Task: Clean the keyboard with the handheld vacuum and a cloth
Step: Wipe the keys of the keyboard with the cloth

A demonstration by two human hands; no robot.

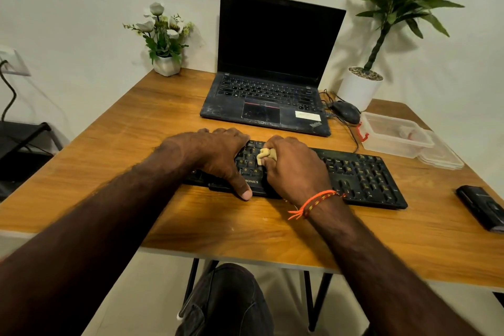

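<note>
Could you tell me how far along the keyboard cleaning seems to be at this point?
Wiping is under way: the right hand grips a small beige cloth against the middle keys of the keyboard, while the left hand steadies its left part. A dark device, possibly the vacuum, lies aside at the table's right edge, so vacuuming may be done. The right-hand keys look yet to be wiped.

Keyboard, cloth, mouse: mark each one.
keyboard (362, 174), head view, on the bare keys of its right half.
cloth (265, 155), head view, on the beige wad showing from the right hand.
mouse (345, 112), head view, on its dark back.
</note>
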